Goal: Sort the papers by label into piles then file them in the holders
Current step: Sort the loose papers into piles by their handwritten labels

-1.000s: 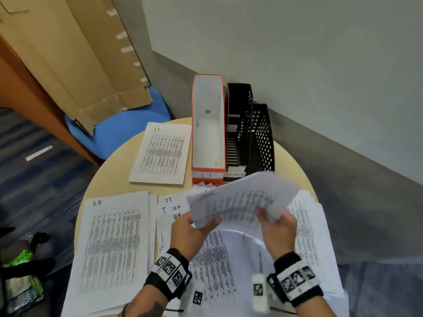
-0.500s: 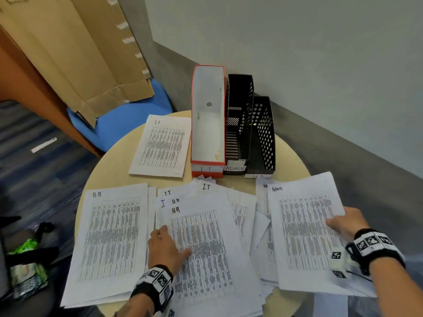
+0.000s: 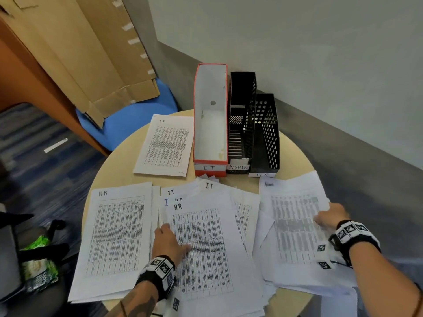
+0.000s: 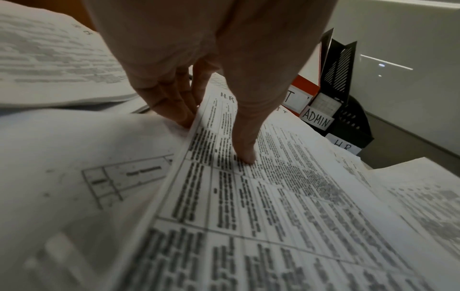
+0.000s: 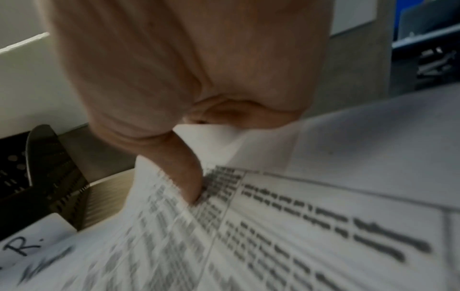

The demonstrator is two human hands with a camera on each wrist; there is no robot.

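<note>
On the round surface [image 3: 119, 156], the left hand [image 3: 169, 243] pinches the edge of the central H.R sheet [image 3: 206, 248], thumb on top, fingers [image 4: 171, 104] beneath. At right, the right hand [image 3: 332, 217] pinches the blurred Admin sheet [image 3: 295, 223]. Behind stand 3 holders [image 3: 238, 124]: IT, ADMIN, H.R.

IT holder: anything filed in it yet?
Empty. The orange IT holder shows only its bare white inside in the head view; the IT sheet lies on the table beside it.
</note>
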